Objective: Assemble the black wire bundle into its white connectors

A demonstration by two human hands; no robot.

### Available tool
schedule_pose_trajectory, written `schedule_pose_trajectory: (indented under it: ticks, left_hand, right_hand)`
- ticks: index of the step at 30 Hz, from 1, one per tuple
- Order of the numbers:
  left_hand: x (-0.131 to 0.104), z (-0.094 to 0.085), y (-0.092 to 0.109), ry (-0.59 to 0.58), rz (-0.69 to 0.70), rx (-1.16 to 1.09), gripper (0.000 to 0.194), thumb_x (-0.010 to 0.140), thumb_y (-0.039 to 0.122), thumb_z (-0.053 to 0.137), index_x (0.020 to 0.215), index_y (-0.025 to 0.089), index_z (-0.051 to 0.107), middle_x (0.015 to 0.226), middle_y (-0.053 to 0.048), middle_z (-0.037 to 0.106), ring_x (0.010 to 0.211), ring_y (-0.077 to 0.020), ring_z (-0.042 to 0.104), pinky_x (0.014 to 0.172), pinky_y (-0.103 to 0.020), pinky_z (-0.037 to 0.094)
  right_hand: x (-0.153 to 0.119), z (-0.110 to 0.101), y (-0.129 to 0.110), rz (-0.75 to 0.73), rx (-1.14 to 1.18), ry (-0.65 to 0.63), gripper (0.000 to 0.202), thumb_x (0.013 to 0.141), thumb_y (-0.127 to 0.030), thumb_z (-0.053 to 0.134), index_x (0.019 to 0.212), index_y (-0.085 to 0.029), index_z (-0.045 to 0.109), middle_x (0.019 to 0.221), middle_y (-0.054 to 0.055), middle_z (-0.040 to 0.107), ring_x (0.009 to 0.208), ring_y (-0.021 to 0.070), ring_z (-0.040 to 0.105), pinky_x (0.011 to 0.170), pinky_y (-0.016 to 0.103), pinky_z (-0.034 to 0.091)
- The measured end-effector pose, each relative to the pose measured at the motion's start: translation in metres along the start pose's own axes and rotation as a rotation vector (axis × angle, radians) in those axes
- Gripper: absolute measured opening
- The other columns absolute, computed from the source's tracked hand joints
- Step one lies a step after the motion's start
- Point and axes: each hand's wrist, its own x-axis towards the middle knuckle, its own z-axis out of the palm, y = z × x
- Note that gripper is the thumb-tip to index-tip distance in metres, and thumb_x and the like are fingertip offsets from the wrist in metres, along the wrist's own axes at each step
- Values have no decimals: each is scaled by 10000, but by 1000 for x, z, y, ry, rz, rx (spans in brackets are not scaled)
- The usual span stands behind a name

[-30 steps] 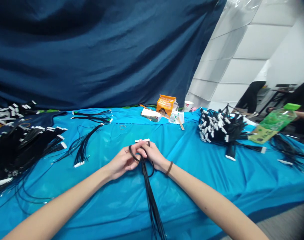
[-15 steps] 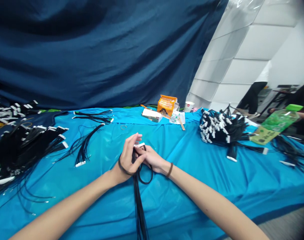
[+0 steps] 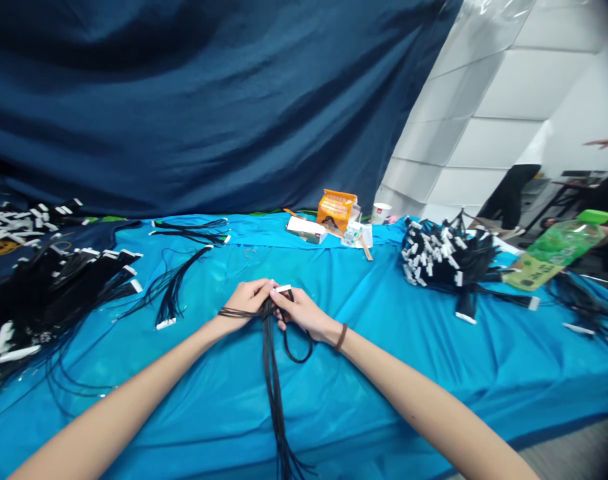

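Wire bundle [image 3: 273, 387], black and many-stranded, is held above the blue cloth [image 3: 374, 393], near the middle of the view, between the left hand [image 3: 250, 300] and the right hand [image 3: 298, 310], which are brought close together. At the gathered point, the strands are pinched by the thumb and fingers of the left hand, around which a few more are passed near the wrist. Just beside the white connector [image 3: 283, 289], the bundle is gripped by the right hand, below which a loop [image 3: 298, 361] is formed; how the hidden fingertips are placed cannot be told.

Little weight is to be expected: the strands are judged light, limp and smooth, apt to slide over one another if the pinch is eased. The connector is likely stiff, its wire entries most easily harmed by a tug. Hold is therefore best taken on the gathered strands just below the connector, not on the loose ends
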Motion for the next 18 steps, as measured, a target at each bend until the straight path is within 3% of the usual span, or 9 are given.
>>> schedule_pose_trajectory:
  ticks: [5, 11, 15, 18]
  left_hand:
    - [-2, 4, -3, -102, -208, -358, 398, 784, 504, 422, 694, 135, 540, 418, 48, 449, 298, -73, 377, 315, -193, 261]
    - [-5, 7, 4, -98, -272, -604, 371, 744, 484, 513, 723, 115, 544, 593, -22, 590, 342, -49, 419, 325, -177, 347]
    - [-7, 3, 8, -137, -292, -665, 313, 728, 448, 557, 718, 140, 498, 559, 12, 553, 325, -50, 423, 316, -170, 350]
    - [-9, 0, 9, -231, -325, -739, 299, 729, 440, 563, 746, 152, 484, 590, 25, 530, 354, -55, 448, 339, -178, 383]
  right_hand:
    - [0, -5, 0, -23, -216, 85, 448, 785, -606, 432, 719, -167, 494, 556, -29, 523, 435, 93, 521, 420, 199, 418]
    - [-1, -12, -1, -138, -623, 82, 524, 863, -566, 319, 574, -159, 479, 480, -28, 486, 430, 65, 439, 473, 185, 327]
    - [-2, -14, -2, -231, -777, 73, 530, 893, -512, 304, 537, -157, 472, 501, -19, 491, 480, 73, 445, 540, 199, 312]
    - [-2, -14, -2, -235, -800, 37, 528, 900, -493, 300, 521, -161, 457, 492, -19, 482, 473, 76, 444, 550, 204, 308]
